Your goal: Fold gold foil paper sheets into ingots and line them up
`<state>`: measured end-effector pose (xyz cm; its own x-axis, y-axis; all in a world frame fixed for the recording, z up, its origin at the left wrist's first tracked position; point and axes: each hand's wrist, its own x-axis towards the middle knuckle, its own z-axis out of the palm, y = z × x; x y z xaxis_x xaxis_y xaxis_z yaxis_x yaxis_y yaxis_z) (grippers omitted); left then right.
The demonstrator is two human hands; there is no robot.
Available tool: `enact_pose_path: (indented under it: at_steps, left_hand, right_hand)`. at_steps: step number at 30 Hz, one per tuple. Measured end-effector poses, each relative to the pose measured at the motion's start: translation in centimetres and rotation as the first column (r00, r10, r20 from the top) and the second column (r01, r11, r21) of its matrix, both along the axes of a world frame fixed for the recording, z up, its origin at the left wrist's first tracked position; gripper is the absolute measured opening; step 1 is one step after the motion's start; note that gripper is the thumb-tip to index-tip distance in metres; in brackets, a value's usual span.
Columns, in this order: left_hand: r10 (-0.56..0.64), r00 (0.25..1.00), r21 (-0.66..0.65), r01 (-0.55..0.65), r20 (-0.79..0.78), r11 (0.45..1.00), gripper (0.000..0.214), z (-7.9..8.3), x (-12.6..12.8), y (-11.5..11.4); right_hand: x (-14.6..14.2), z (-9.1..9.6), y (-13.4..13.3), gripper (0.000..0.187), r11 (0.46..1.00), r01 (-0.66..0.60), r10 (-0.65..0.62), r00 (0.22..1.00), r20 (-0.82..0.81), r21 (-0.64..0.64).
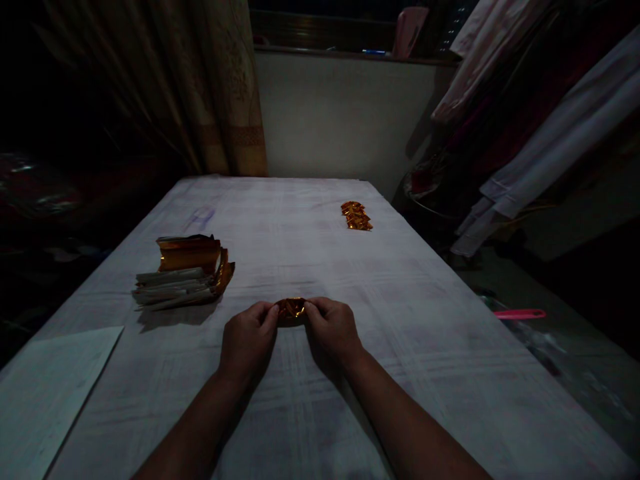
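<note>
Between my two hands is a small folded piece of shiny gold foil paper (291, 310), just above the cloth-covered table. My left hand (249, 337) pinches its left end between thumb and fingers. At the opposite end, my right hand (333, 328) grips it the same way. A stack of gold foil paper sheets (183, 273), curled up with grey-white backs showing, lies to the left of my left hand. Farther off, at the back right, sits a short row of folded gold foil pieces (357, 216) that overlap one another.
A pale checked cloth covers the table (300, 247). One flat white sheet (55, 393) lies at the front left. Behind stand a curtain (220, 87) and a ledge holding a pink jug (410, 32). Clothes (540, 133) hang on the right, above a pink handle (520, 314).
</note>
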<state>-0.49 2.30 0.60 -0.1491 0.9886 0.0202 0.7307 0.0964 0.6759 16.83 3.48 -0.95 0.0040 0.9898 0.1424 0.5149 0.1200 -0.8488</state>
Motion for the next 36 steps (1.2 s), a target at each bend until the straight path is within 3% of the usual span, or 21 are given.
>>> enact_pose_path:
  at_steps: [7, 15, 19, 23, 29, 36]
  left_hand:
    - [-0.053, 0.998, 0.028, 0.052, 0.037, 0.998, 0.035, 0.0, 0.1, 0.1]
    - [-0.044, 0.976, 0.006, 0.046, -0.212, 0.999, 0.028, 0.7, 0.1, 0.0]
    - [-0.058, 0.967, 0.004, 0.061, -0.248, 0.998, 0.027, 0.7, 0.5, 0.0]
    - [-0.057, 0.979, -0.01, 0.056, -0.197, 0.998, 0.027, 0.7, 0.3, 0.0]
    - [-0.015, 0.991, 0.015, 0.017, -0.13, 1.0, 0.027, 0.5, -0.3, 0.3]
    - [-0.012, 1.0, 0.052, 0.013, -0.008, 0.999, 0.036, 0.2, -0.7, 0.3]
  right_hand:
    - [0.0, 0.1, 0.1, 0.025, 1.0, -0.016, 0.016, 1.0, -0.02, -0.017]
    - [0.2, 0.3, 0.0, 0.025, 1.0, -0.006, 0.006, 1.0, 0.002, 0.024]
    - [0.2, 0.3, 0.0, 0.026, 1.0, -0.003, 0.003, 1.0, -0.013, 0.011]
    - [0.6, 0.3, 0.1, 0.027, 1.0, -0.002, 0.001, 1.0, 0.031, 0.026]
    - [1.4, 0.8, 0.2, 0.02, 0.999, 0.021, -0.033, 0.966, 0.255, 0.05]
    - [2.0, 0.4, 0.4, 0.023, 0.998, 0.035, -0.05, 0.957, 0.286, 0.055]
